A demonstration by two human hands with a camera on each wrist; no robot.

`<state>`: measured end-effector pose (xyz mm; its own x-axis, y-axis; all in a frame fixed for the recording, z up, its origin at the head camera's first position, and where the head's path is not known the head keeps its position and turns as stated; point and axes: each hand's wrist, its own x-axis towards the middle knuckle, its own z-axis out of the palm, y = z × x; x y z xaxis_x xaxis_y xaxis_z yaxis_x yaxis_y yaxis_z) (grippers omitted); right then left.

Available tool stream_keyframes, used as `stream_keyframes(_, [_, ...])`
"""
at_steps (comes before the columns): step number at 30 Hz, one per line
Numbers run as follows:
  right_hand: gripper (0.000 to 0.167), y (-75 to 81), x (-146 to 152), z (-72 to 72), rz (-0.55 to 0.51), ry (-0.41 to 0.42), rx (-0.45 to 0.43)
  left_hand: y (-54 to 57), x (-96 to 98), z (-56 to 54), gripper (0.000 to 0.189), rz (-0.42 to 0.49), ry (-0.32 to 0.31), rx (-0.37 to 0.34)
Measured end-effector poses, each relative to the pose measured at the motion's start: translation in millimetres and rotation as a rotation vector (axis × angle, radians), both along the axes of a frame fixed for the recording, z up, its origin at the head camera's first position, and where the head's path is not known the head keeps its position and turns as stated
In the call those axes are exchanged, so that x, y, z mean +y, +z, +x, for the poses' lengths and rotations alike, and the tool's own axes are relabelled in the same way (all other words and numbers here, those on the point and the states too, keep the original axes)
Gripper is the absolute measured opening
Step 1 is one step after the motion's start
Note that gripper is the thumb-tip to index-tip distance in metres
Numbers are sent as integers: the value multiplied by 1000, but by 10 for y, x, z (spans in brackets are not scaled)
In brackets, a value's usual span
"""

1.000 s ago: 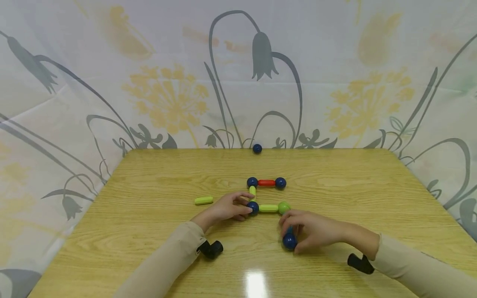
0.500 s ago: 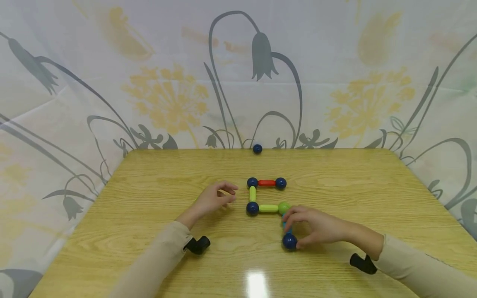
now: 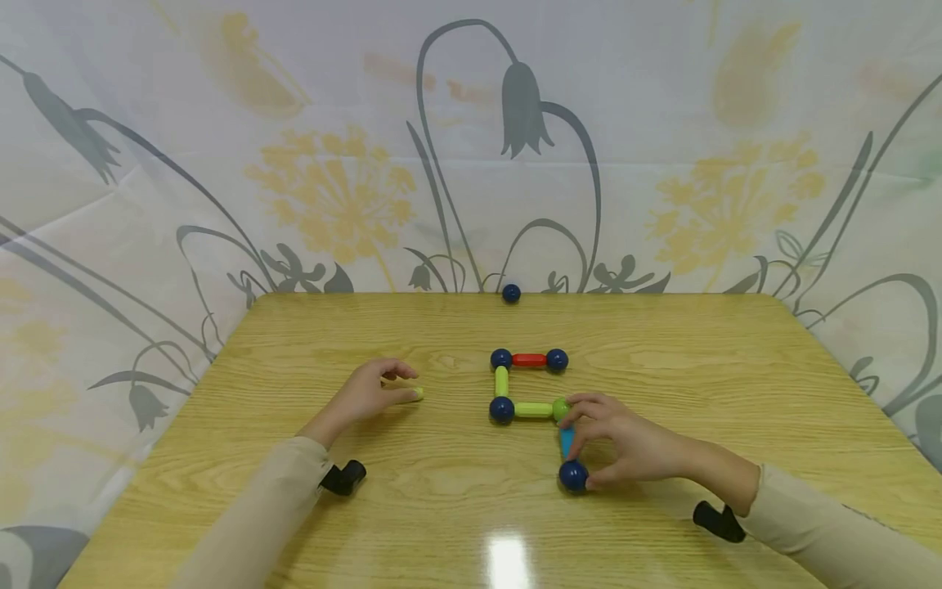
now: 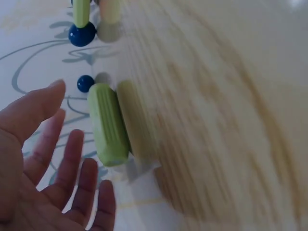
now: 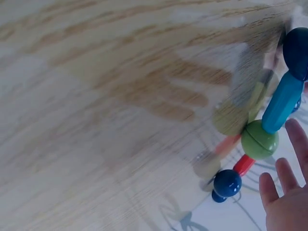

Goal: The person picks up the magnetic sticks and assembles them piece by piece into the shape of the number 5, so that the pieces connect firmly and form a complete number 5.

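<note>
My left hand (image 3: 368, 393) is over the left of the table, beside a loose yellow-green magnetic rod (image 4: 109, 125). In the left wrist view its fingers are spread and apart from the rod. My right hand (image 3: 625, 442) is beside a blue rod (image 3: 567, 442) with a dark blue ball (image 3: 573, 475) at its near end. Its thumb tip is at that ball and its fingers are loosely bent; contact is hard to tell. The blue rod meets a green ball (image 5: 260, 139), partly behind the fingers. A yellow-green rod (image 3: 533, 410) joins the green ball to another blue ball (image 3: 502, 410).
A second yellow-green rod (image 3: 502, 382) runs back to a blue ball (image 3: 501, 358). From there a red rod (image 3: 529, 360) reaches another blue ball (image 3: 557, 360). A single blue ball (image 3: 511, 293) lies at the table's far edge, before a flower-patterned cloth (image 3: 456, 196).
My left hand has left the blue ball at the corner and moved left to the loose yellow-green rod. My right hand's fingers have loosened, uncovering more of the blue rod.
</note>
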<state>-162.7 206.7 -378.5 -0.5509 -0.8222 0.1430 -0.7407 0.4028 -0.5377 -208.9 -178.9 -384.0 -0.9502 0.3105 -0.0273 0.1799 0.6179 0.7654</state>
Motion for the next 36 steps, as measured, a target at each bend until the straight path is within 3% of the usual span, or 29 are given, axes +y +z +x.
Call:
stream_keyframes(6, [21,7,11,-7,7,0,-20,-45,-86,-6,24,-52,-39,-15])
stream_keyframes(18, [21,-4,31,-20,12,-1,-30,-39,-91,3,19,-83,-19,-41])
stream_keyframes(28, [22,-21,40,-24,9,-19,-57,-63,70,86,21,2,-80,-105])
stream_keyframes(36, [21,-30,44,-24,-2,-24,-83,-48,265,135,22,37,-156,-99])
